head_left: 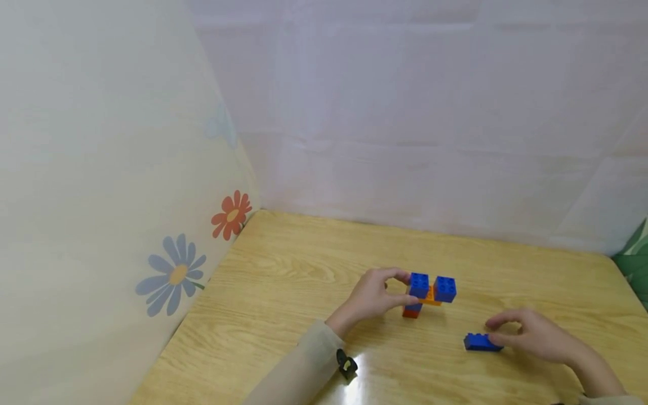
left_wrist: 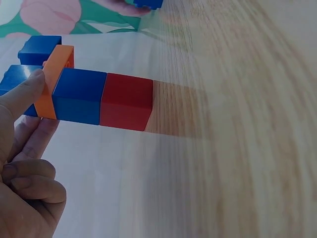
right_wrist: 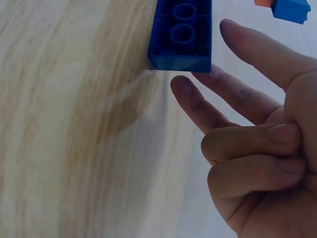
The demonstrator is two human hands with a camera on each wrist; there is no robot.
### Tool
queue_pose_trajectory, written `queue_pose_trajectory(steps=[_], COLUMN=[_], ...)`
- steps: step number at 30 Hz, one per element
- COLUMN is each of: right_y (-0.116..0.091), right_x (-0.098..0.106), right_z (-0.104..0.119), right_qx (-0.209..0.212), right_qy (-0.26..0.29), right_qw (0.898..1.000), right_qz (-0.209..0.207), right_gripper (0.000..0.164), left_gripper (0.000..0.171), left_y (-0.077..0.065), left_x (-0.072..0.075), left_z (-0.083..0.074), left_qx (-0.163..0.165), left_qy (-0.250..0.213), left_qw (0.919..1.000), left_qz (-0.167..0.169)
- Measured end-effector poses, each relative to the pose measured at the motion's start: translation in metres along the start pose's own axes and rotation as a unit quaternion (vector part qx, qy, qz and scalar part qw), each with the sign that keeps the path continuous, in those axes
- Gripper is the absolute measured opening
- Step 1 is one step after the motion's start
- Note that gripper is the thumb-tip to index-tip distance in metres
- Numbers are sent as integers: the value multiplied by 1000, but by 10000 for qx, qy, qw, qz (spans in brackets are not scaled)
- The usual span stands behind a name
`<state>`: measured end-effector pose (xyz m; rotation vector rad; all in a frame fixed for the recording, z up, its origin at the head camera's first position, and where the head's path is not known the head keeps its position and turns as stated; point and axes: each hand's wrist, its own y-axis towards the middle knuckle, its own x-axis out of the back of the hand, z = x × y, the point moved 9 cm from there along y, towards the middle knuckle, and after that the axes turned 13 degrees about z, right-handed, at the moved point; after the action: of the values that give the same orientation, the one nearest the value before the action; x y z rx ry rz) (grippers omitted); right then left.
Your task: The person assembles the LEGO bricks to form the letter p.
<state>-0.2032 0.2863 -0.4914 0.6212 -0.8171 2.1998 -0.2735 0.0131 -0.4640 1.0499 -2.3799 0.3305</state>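
Note:
My left hand (head_left: 372, 295) pinches an upright brick build between thumb and fingers. At its foot is a red brick (left_wrist: 126, 101), then a blue brick (left_wrist: 79, 95), then a flat orange brick (left_wrist: 55, 82) reaching sideways. Two blue bricks sit apart on the orange one, and the thumb lies against the nearer (left_wrist: 20, 77). My right hand (head_left: 536, 334) is at the right end of a loose long blue brick (head_left: 478, 342), with its hollow underside (right_wrist: 182, 37) showing in the right wrist view. There the thumb stands off the brick, while fingertips reach behind it.
The wooden table (head_left: 304, 253) carries both brick pieces. A pale cloth wall (head_left: 405, 112) rises behind it, and a flower-printed one (head_left: 126, 169) borders the left. A dark clip-like item (head_left: 346, 365) is by the left cuff.

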Motion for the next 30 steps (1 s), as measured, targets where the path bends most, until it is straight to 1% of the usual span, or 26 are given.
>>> queue_pose_trajectory(steps=[4,6,9,12,15,25,30], right_y=[-1,-1,0,1,1,0,0], right_x=[-3,-4,-7,-9,-11,-17,-20], right_z=[2,2,-1,-4,-6,-3,-1], right_qx=[215,274,171,-17,-91,171,319], right_qy=[-149,-121,39,264,422,724,927], right_qw=[9997,9996,9998,9993,9985,9961,9938], right_qz=[-28,9,124,276,347,471,530], right_gripper=[25,22,18,18,18,17,17], left_gripper=[44,43,43,43,43,45,45], left_y=[0,0,-1,-1,0,-1,-1], left_x=[-1,-1,-1,-1,-1,0,0], left_z=[0,0,0,0,0,0,-1], left_qx=[-22,-44,-45,-34,-22,50,68], left_qy=[2,-15,-55,-74,-63,-106,-56], left_qw=[10000,10000,10000,10000,10000,9999,10000], left_qz=[-4,0,2,12,19,-8,-6])
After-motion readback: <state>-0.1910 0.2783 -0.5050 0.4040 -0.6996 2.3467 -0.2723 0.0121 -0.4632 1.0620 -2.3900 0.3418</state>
